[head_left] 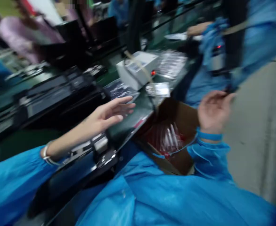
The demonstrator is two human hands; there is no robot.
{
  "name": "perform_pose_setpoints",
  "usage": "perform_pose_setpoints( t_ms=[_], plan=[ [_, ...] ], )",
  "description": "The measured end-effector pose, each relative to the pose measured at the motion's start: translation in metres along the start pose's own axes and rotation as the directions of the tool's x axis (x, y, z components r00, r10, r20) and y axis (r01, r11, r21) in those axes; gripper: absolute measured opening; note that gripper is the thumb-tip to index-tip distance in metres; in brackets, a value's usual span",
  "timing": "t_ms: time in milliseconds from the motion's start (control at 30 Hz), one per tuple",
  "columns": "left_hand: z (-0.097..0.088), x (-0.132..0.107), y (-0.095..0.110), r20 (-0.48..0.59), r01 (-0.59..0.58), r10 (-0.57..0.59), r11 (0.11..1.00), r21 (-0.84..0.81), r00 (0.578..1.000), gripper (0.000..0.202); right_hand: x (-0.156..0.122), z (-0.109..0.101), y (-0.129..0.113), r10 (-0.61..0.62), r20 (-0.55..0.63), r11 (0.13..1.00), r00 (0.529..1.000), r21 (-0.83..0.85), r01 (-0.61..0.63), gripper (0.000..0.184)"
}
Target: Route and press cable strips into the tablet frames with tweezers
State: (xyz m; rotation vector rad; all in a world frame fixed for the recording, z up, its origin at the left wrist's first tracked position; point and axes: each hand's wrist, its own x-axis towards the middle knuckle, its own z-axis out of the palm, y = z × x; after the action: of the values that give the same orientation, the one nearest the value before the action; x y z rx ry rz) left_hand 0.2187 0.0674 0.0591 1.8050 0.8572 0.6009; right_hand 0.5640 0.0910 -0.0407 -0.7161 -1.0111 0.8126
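Note:
My left hand reaches over the green bench with its fingers stretched out and nothing in it. It is above the bench surface, between a black machine part and a white box with a red light. My right hand is raised at the right, palm up, fingers curled and the thumb near the fingertips. A small dark spot shows at those tips; blur hides what it is. A blue strap with a cord circles my right wrist. Below and between my hands stands an open cardboard box with clear plastic pieces in it.
A black tray-like fixture runs along the bench at left. A clear bag of parts lies behind the white box, and a small silvery packet at the bench edge. A co-worker's blue sleeve is close at right; other people sit across.

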Motion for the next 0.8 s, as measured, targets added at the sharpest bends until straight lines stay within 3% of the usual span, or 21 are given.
perform_pose_setpoints(
  t_ms=[67, 133, 200, 233, 267, 333, 433, 567, 667, 800],
  plan=[
    [-0.045, -0.053, -0.006, -0.125, 0.085, -0.039, 0.918, 0.388, 0.991, 0.04, -0.003, 0.049, 0.008, 0.08, 0.123, 0.996, 0.989, 0.039, -0.085, 0.032],
    [-0.081, -0.103, -0.017, -0.258, 0.268, -0.119, 0.686, 0.677, 0.959, 0.037, -0.012, 0.101, 0.014, 0.127, 0.233, 0.983, 0.964, 0.101, -0.154, 0.03],
    [-0.101, -0.144, -0.035, -0.342, 0.418, -0.241, 0.477, 0.774, 0.908, 0.04, -0.025, 0.153, 0.013, 0.135, 0.354, 0.955, 0.926, 0.204, -0.217, 0.027],
    [-0.105, -0.16, -0.046, -0.345, 0.445, -0.29, 0.444, 0.778, 0.893, 0.041, -0.032, 0.179, 0.012, 0.127, 0.437, 0.936, 0.89, 0.245, -0.254, 0.024],
    [-0.105, -0.172, -0.057, -0.333, 0.448, -0.313, 0.456, 0.769, 0.889, 0.041, -0.039, 0.204, 0.011, 0.109, 0.53, 0.926, 0.841, 0.254, -0.28, 0.022],
    [-0.096, -0.186, -0.077, -0.33, 0.419, -0.259, 0.535, 0.734, 0.908, 0.04, -0.053, 0.251, 0.013, 0.088, 0.72, 0.936, 0.688, 0.176, -0.304, 0.018],
    [-0.072, -0.195, -0.095, -0.414, 0.396, -0.118, 0.604, 0.692, 0.903, 0.038, -0.069, 0.303, 0.028, 0.134, 0.838, 0.986, 0.529, -0.061, -0.153, 0.019],
    [-0.049, -0.204, -0.095, -0.487, 0.423, -0.076, 0.622, 0.659, 0.87, 0.035, -0.078, 0.327, 0.052, 0.191, 0.89, 0.965, 0.413, -0.247, 0.085, 0.029],
    [-0.045, -0.209, -0.096, -0.52, 0.432, -0.05, 0.626, 0.649, 0.853, 0.034, -0.081, 0.326, 0.055, 0.234, 0.902, 0.948, 0.362, -0.295, 0.123, 0.029],
    [-0.044, -0.209, -0.1, -0.534, 0.432, -0.035, 0.635, 0.641, 0.845, 0.035, -0.084, 0.326, 0.05, 0.27, 0.903, 0.933, 0.335, -0.331, 0.14, 0.024]
  ],
)
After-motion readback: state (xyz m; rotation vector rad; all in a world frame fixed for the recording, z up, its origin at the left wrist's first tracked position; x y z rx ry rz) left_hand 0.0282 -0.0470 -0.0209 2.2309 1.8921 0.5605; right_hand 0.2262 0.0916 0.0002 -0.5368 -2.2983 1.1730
